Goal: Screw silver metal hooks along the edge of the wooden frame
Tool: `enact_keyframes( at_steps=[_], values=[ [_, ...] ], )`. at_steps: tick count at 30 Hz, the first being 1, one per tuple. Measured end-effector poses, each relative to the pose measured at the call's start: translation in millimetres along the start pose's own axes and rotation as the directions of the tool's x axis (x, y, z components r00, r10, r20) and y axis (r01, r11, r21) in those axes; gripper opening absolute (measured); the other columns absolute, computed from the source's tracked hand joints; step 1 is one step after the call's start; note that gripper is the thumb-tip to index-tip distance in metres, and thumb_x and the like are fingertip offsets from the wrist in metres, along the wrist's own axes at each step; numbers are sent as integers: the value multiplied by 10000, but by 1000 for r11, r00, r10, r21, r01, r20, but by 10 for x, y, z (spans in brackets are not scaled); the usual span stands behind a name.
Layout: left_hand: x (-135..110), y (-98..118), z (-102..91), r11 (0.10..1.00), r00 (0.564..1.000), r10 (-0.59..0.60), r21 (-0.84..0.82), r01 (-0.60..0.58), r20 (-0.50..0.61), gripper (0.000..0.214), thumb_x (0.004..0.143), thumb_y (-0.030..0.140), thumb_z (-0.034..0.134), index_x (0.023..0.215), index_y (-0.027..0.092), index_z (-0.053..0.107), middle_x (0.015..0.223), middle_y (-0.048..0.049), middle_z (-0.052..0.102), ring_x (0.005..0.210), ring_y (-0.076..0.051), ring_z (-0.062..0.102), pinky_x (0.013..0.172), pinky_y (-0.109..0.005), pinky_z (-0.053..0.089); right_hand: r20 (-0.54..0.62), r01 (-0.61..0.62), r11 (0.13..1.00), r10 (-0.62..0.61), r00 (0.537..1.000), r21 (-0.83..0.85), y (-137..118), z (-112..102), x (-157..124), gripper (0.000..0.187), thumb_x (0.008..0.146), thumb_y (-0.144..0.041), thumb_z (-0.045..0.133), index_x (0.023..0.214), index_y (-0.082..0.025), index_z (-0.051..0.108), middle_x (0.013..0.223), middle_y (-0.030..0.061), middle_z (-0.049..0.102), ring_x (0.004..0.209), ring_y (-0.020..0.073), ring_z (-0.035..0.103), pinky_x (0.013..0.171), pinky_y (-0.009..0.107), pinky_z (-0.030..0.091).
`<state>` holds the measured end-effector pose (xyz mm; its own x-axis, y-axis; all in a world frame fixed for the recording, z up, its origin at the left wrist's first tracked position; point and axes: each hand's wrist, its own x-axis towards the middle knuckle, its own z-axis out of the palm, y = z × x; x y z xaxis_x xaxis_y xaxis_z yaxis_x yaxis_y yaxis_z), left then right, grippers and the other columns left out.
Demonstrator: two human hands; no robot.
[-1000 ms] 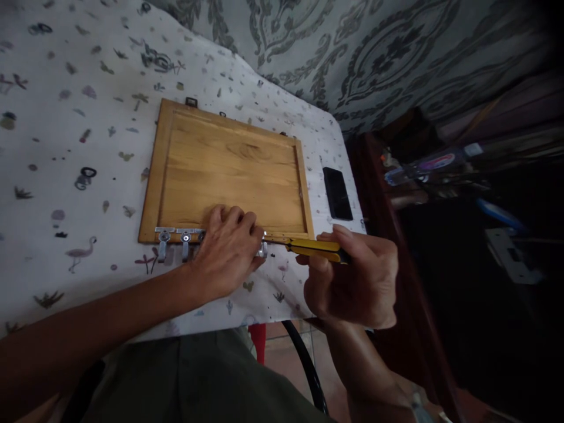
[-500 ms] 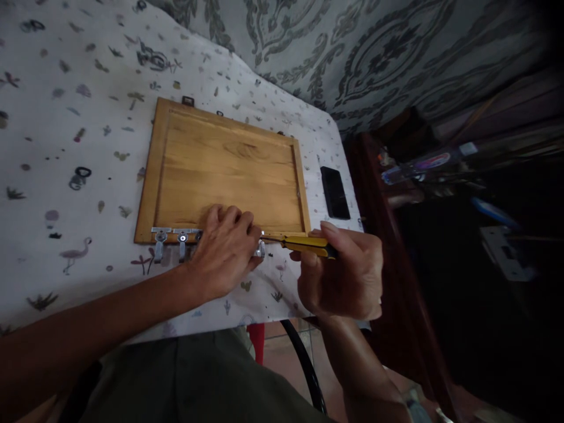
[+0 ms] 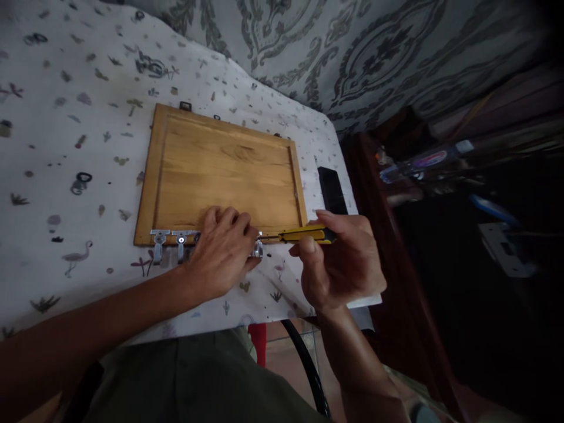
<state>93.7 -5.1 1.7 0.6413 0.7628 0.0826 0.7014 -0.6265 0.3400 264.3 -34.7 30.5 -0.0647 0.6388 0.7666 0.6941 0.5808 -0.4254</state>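
A framed wooden board (image 3: 227, 176) lies on the table, with silver metal hooks (image 3: 181, 240) along its near edge. My left hand (image 3: 224, 249) is bent over that edge, fingers on the board and thumb beside the rightmost hook. It grips the edge and covers the middle hooks. In my right hand (image 3: 343, 258) is a yellow-and-black screwdriver (image 3: 304, 235), held almost level between thumb and fingers. Its shaft points left to the rightmost hook by my left fingers. Whether the tip sits in a screw is too small to tell.
A white patterned cloth (image 3: 97, 194) covers the table. Right of the board lies a black phone (image 3: 332, 191). Further right, a dark wooden piece of furniture (image 3: 396, 247) holds a plastic bottle (image 3: 425, 161) and a metal plate (image 3: 506, 249). A patterned curtain (image 3: 304, 41) hangs behind.
My right hand has rolled slightly around the screwdriver, with the thumb and fingers shifted on the handle. My left hand keeps its place on the board's edge. The view has shifted a little.
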Motion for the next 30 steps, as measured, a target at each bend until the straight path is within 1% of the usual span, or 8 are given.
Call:
enact_keyframes(
  at_steps=[3, 7, 10, 16, 20, 24, 27, 30],
  values=[
    [8, 2, -11, 1000, 1000, -1, 9, 1, 8, 336, 891, 421, 756, 1084, 152, 696, 1113, -112, 672, 1127, -355, 557, 981, -530, 392, -2, -26, 998, 26, 1000, 56, 38, 13, 10, 389, 966, -225, 645, 1338, -337, 639, 1013, 36, 678, 682, 156, 626, 501, 306, 562],
    [17, -4, -10, 999, 1000, -1, 38, 0, 8, 335, 889, 433, 758, 1083, 165, 702, 1105, -107, 677, 1120, -348, 562, 958, -510, 403, 40, -14, 996, 11, 999, 88, 46, -9, 24, 436, 959, -161, 631, 1367, -314, 614, 1017, 25, 668, 677, 134, 611, 551, 299, 582],
    [14, -14, 2, 998, 1000, 10, 65, -10, 3, 337, 902, 430, 742, 1097, 160, 698, 1115, -114, 675, 1116, -348, 566, 955, -512, 408, 34, -15, 995, 12, 999, 101, 38, -28, 25, 436, 949, -126, 636, 1353, -290, 623, 1025, 26, 659, 693, 126, 623, 560, 286, 582],
    [-5, -30, 21, 997, 999, 27, 79, -25, -29, 349, 904, 441, 734, 1106, 160, 688, 1131, -117, 672, 1106, -346, 570, 952, -516, 409, 8, -16, 993, 15, 1000, 114, 61, -23, 17, 367, 955, -154, 640, 1306, -264, 638, 997, 29, 653, 699, 124, 637, 560, 275, 583],
    [-9, -36, 31, 998, 998, 30, 64, -27, -50, 318, 906, 435, 732, 1073, 167, 694, 1117, -117, 676, 1103, -343, 568, 958, -517, 408, 18, -162, 969, 161, 987, 187, 89, 28, 56, 244, 962, -230, 659, 1203, -265, 639, 969, 7, 648, 616, 89, 598, 511, 247, 555],
    [-8, -39, 35, 998, 997, 32, 61, -28, -64, 321, 904, 426, 738, 1090, 168, 695, 1122, -118, 675, 1107, -340, 563, 962, -515, 413, 52, -335, 878, 338, 940, 342, 84, 86, 129, 171, 960, -314, 681, 1097, -256, 597, 916, -22, 687, 514, 45, 554, 430, 186, 484],
    [-13, -42, 30, 997, 997, 39, 65, -35, -64, 329, 909, 428, 733, 1098, 160, 698, 1120, -117, 675, 1098, -338, 566, 957, -514, 415, 110, -391, 834, 379, 919, 390, 78, 75, 156, 225, 948, -357, 696, 1116, -256, 586, 896, -22, 677, 517, 49, 558, 400, 165, 462],
    [-20, -46, 25, 997, 996, 49, 58, -45, -69, 335, 915, 427, 726, 1117, 162, 693, 1122, -111, 677, 1089, -330, 567, 952, -509, 416, 176, -397, 835, 357, 918, 380, 81, 16, 160, 303, 969, -393, 663, 1239, -275, 592, 960, -1, 676, 536, 59, 574, 391, 170, 468]
  ],
)
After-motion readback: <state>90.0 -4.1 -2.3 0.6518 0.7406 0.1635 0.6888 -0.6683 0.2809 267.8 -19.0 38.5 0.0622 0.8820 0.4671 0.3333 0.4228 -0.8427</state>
